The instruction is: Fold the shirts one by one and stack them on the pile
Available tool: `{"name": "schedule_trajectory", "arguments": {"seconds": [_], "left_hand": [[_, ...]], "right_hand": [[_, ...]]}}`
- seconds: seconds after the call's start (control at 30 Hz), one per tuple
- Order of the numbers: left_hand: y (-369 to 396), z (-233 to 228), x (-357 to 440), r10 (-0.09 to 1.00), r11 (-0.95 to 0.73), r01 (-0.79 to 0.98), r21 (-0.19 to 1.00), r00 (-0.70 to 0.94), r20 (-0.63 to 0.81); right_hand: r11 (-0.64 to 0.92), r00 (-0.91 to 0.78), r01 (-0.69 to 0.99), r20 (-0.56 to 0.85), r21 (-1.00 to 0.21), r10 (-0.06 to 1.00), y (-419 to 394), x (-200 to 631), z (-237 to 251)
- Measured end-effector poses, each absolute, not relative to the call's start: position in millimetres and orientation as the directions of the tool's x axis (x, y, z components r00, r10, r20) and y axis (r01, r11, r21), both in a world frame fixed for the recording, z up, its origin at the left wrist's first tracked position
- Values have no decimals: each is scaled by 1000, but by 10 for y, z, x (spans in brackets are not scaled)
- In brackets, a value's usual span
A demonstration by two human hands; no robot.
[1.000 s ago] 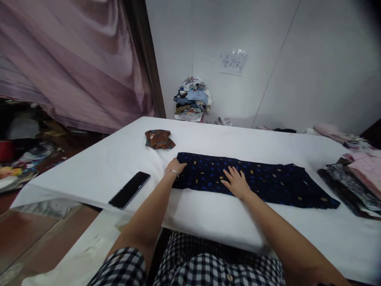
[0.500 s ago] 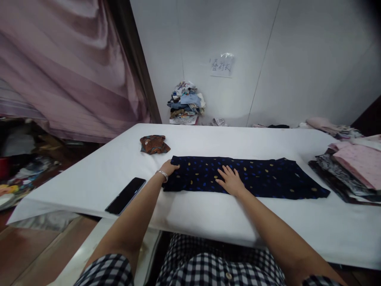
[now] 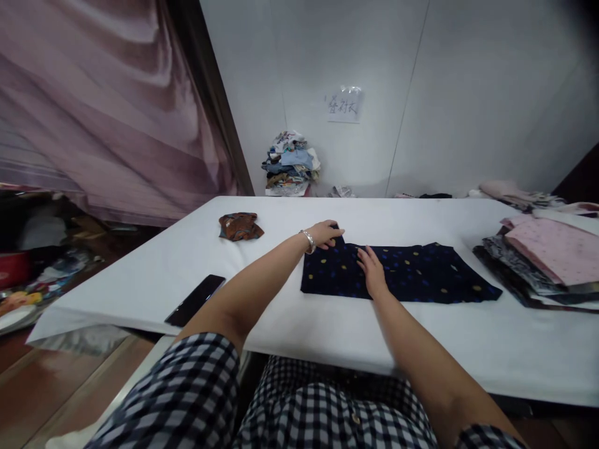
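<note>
1. Navy cloth (image 3: pixel 421 274) with blue and yellow dots lies flat on the white table (image 3: pixel 327 330), in the middle of it and a little toward the near edge.
2. Left hand (image 3: pixel 325 234) sits at the cloth's far-left corner, fingers curled together over a raised bit of fabric; it looks pinched, though I cannot tell how firmly.
3. Right hand (image 3: pixel 372 271) lies palm down on the cloth just right of the left hand, fingers stretched out and slightly apart, pressing and not gripping.
4. Risk: the raised corner could slip from the left fingers, since only a small edge seems caught, and the layer would fall askew.
5. Risk: if the right palm lifts or slides, the lower layer may drag along and wrinkle, as the fabric looks thin and loose on the smooth sheet.
6. Risk: a pull toward the right could push the cloth's far end against the stack (image 3: pixel 543 262) of folded pieces, which lies near it.
7. Long axis runs left to right, roughly parallel to the table's near edge; the right end tapers to a point aimed at the stack, while the left end is squared off.
8. Phone (image 3: pixel 194 300) and a small brown bundle (image 3: pixel 240 226) lie well apart to the left.
</note>
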State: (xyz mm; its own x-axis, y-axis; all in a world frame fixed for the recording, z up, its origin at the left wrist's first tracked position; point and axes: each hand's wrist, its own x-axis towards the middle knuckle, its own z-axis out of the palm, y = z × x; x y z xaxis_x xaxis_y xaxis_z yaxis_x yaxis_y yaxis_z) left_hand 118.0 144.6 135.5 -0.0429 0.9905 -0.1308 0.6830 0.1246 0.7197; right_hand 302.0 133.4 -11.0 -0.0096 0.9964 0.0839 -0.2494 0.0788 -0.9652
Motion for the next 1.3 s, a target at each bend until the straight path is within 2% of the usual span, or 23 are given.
{"name": "schedule_trajectory", "arguments": {"seconds": [0.1, 0.23, 0.37, 0.5, 0.63, 0.7, 0.8, 0.97, 1.13, 1.2, 1.3], "left_hand": [[1394, 1170, 1193, 992, 113, 731, 673, -122, -34], [1201, 786, 929, 956, 235, 789, 567, -293, 11], [1002, 403, 834, 926, 311, 788, 531, -377, 17], [917, 160, 880, 916, 273, 804, 528, -385, 112], [927, 57, 856, 883, 270, 705, 656, -452, 123], [938, 27, 829, 873, 259, 648, 716, -475, 114], [944, -17, 796, 866, 227, 576, 785, -488, 108], [938, -76, 782, 873, 161, 456, 875, -480, 89], [934, 25, 810, 896, 231, 526, 819, -443, 32], [947, 111, 805, 901, 288, 548, 785, -433, -29], [991, 225, 774, 900, 342, 551, 761, -425, -96]], "right_hand": [[-21, 43, -492, -48, -870, 998, 1358, 3089, -72], [-27, 10, -502, -37, -864, 999, 1356, 3094, -80], [-1, -23, -353, 8, -936, 1000, 1383, 3044, -146], [35, -56, -23, 37, -999, 998, 1438, 2985, -134], [58, -135, 412, 2, -909, 991, 1457, 2869, 58], [55, -172, 550, -49, -833, 984, 1442, 2787, 182], [33, -209, 581, -110, -813, 972, 1395, 2678, 321], [24, -190, 415, -61, -909, 980, 1283, 2667, 286], [-7, -125, 493, -79, -870, 989, 1178, 2793, 110], [54, -138, 540, -25, -840, 990, 1148, 2827, 139], [232, -174, 656, 154, -718, 973, 1100, 2818, 266]]}}
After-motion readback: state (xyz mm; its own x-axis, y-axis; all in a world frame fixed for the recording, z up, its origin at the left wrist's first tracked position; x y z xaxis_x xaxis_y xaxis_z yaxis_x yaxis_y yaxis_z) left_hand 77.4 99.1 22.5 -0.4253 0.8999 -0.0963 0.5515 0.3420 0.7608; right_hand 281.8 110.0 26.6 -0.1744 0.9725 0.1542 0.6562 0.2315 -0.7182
